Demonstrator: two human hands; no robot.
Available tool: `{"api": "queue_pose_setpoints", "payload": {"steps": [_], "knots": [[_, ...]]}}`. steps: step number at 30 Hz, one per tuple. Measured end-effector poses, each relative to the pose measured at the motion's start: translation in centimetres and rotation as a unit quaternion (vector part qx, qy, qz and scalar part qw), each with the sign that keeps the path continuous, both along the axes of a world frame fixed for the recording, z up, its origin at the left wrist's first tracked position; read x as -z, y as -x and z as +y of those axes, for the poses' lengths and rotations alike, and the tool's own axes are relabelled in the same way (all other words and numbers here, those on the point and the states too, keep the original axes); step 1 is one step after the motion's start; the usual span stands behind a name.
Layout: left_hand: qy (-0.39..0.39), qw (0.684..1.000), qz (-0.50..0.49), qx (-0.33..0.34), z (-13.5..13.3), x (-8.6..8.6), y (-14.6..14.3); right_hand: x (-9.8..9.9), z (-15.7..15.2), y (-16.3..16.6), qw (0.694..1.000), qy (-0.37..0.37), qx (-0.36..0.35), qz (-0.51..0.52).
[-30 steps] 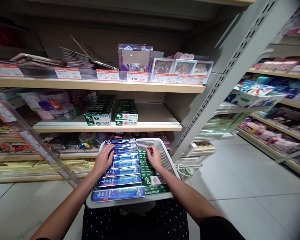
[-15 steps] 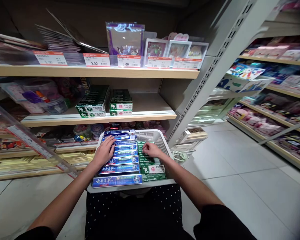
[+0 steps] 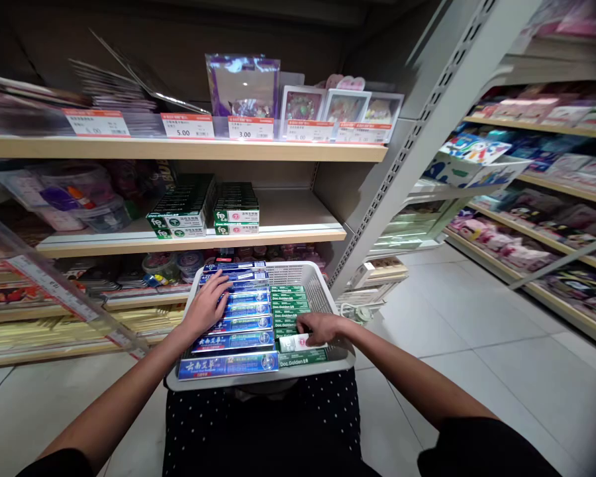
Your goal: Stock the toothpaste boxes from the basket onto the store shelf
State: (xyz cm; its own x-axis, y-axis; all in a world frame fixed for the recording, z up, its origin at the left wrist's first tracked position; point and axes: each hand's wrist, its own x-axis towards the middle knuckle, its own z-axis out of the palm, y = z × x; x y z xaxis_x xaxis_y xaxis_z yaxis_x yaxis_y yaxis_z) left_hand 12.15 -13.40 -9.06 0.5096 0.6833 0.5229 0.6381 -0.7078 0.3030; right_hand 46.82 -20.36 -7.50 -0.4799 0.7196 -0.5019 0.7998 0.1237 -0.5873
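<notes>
A light grey plastic basket rests on my lap, holding two rows of toothpaste boxes. My left hand lies with spread fingers on the blue toothpaste boxes in the left row. Over the right row, my right hand has its fingers bent down and closed at a green-and-white toothpaste box; its fingertips are partly hidden. Green toothpaste boxes lie behind that hand, and another green box lies in front of it.
On the middle shelf ahead stand two stacks of green-and-white boxes. Above, a shelf with price tags holds small framed packs. A grey shelf upright rises at the right, beside a tiled floor.
My right hand has moved from the back green boxes toward me, onto the green-and-white box near the front. My left hand stays on the blue boxes. The view has shifted slightly.
</notes>
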Motion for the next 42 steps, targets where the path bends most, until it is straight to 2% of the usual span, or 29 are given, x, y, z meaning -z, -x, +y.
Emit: {"api": "queue_pose_setpoints", "payload": {"steps": [3,6,12,15,18,20,22,27,30,32,36,42], "knots": [[0.013,1.000,-0.005,0.014,-0.2,-0.2,0.1,-0.5,0.6,-0.2,0.995,0.027,-0.070,-0.061],[0.044,0.998,-0.028,0.017,-0.8,-0.9,0.0,-2.1,1.6,-0.3,0.993,0.015,-0.096,-0.063],[0.158,0.984,-0.077,0.031,-2.4,-4.1,-2.3,-8.6,4.8,1.7,0.990,-0.116,-0.080,0.008],[0.245,0.955,-0.164,0.028,-1.7,-5.2,-4.0,-11.4,6.6,3.7,0.974,-0.195,-0.083,0.075],[0.296,0.910,-0.292,0.016,0.5,-5.8,-4.6,-12.7,8.4,5.2,0.954,-0.254,-0.064,0.144],[0.280,0.893,-0.353,0.001,2.6,-6.5,-4.3,-12.7,9.7,5.8,0.938,-0.285,-0.007,0.197],[0.247,0.888,-0.388,-0.010,4.6,-7.5,-3.7,-12.1,11.1,6.5,0.910,-0.325,0.081,0.246],[0.114,0.912,-0.387,-0.076,8.4,-10.2,-3.4,-9.7,15.0,9.4,0.797,-0.386,0.280,0.370],[0.025,0.926,-0.351,-0.134,9.9,-10.6,-4.1,-8.7,17.0,11.5,0.729,-0.407,0.344,0.429],[-0.009,0.926,-0.337,-0.172,10.7,-10.1,-4.7,-8.3,17.9,12.5,0.703,-0.423,0.368,0.438],[-0.038,0.915,-0.334,-0.223,12.1,-9.1,-5.4,-7.7,18.8,13.4,0.681,-0.428,0.393,0.445],[-0.034,0.916,-0.326,-0.231,13.3,-8.5,-5.5,-6.9,19.8,13.4,0.688,-0.427,0.369,0.457]]}}
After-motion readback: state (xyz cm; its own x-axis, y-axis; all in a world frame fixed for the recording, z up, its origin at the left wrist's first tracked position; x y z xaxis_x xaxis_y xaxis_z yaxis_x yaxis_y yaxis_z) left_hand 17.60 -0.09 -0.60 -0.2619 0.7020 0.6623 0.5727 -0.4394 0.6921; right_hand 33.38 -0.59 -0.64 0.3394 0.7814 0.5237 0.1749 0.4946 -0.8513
